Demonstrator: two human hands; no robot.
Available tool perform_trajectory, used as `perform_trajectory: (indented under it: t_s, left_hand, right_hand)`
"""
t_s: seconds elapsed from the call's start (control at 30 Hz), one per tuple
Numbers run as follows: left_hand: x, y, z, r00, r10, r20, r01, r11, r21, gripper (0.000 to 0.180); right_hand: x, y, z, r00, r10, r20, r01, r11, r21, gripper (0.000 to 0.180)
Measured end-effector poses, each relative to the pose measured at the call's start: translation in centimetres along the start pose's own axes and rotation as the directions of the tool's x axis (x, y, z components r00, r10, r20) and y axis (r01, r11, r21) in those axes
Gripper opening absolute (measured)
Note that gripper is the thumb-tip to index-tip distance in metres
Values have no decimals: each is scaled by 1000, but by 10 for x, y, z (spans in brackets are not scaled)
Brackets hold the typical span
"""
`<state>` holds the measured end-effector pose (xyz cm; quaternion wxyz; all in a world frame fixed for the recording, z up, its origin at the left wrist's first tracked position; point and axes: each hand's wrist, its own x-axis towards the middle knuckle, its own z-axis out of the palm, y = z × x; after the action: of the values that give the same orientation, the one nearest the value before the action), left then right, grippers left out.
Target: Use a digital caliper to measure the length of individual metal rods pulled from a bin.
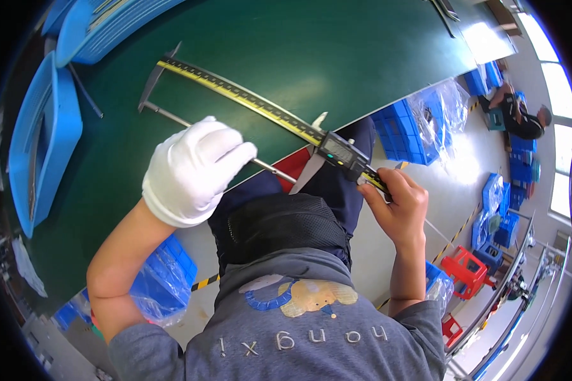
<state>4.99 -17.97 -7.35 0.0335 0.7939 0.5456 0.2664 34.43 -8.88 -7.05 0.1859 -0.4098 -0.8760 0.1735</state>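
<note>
1. At ten o'clock, the gloved left hand (194, 168) is gripping a metal rod (171, 116); keeping it parallel to the digital caliper (248, 101) is probably helping most.
2. From eleven toward three, the caliper is slanting, its jaws bracketing the rod.
3. At three, the bare right hand (400, 206) is separately pinching the caliper's end; light pressure is likely serving best.
4. A blue bin (65, 120) is resting at nine on the green table (286, 57); beyond, a person (526, 127) is sitting before three.

Both hands (198, 166) (400, 204) curled, well apart
</note>
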Motion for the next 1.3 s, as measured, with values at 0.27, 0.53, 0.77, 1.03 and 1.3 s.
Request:
perform_trajectory:
  t_s: [0.27, 0.53, 0.77, 1.03, 1.3]
  left_hand:
    - [4, 3, -6, 996, 83, 11, -83, 995, 53, 40]
    - [7, 7, -4, 996, 68, 51, -71, 997, 43, 42]
    - [-8, 16, 12, 980, 189, 63, -197, 963, 185, 16]
    - [73, 3, -53, 934, 342, -101, -316, 925, 213, 31]
    - [89, -306, -77, 973, -200, -117, 227, 927, 298, 36]
  right_hand:
    - [-2, -3, 2, 1000, 0, -11, 0, 1000, -7, 28]
    - [1, -7, -3, 998, -9, 68, 13, 998, -56, 34]
    - [10, -12, 13, 999, -38, 9, 38, 998, -54, 37]
    - [-2, 3, -3, 999, 46, -11, -47, 995, -90, 36]
    - [18, -5, 35, 988, 57, 147, -63, 997, 41, 44]
